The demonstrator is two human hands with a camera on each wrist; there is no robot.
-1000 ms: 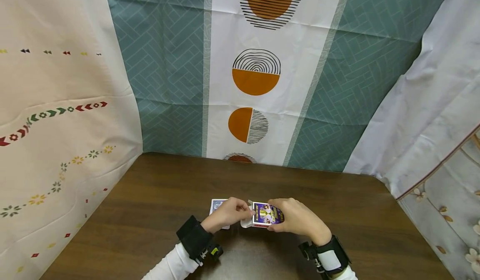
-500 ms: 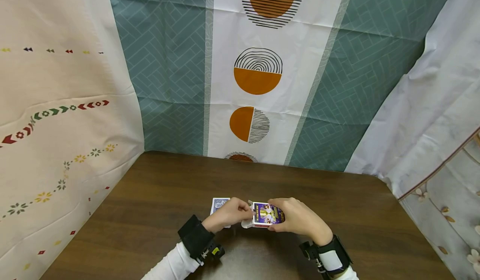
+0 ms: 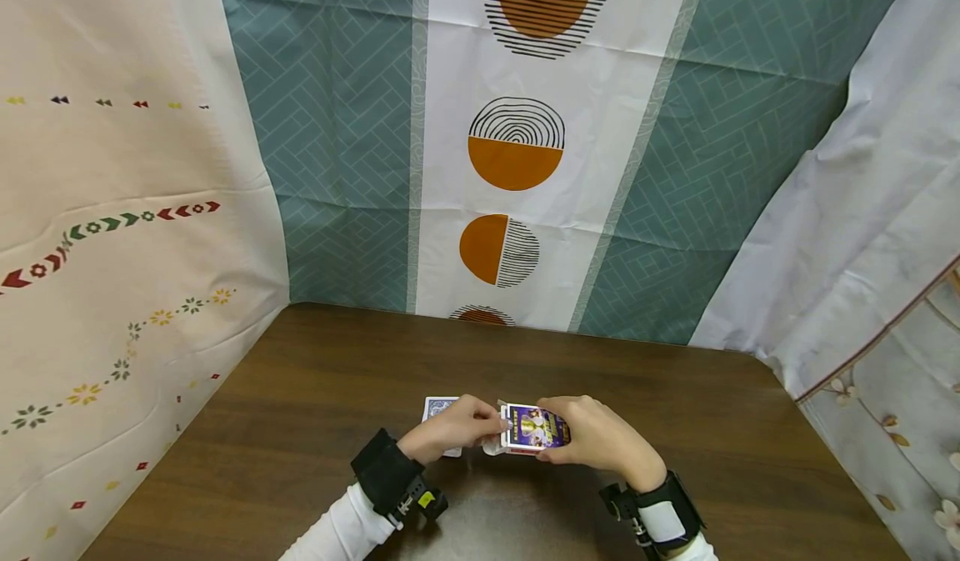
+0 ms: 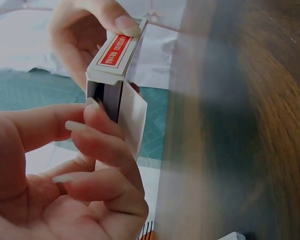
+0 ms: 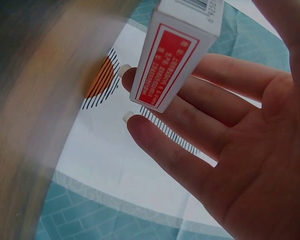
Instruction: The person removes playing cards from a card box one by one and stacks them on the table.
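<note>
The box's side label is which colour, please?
The label is red, clearest in the right wrist view.

The box [image 3: 536, 429] in the right hand [image 3: 600, 438] is showing smooth, printed card, with a thin paper flap [image 4: 133, 120] near the left hand [image 3: 455, 428]. Partly covered by that hand, playing cards [image 3: 439, 405] are looking smooth and papery. Beneath both hands, the wood-grained table [image 3: 360, 373] is gleaming softly. Beyond them, creased cloth [image 3: 337, 152] is hanging, looking smooth.
</note>
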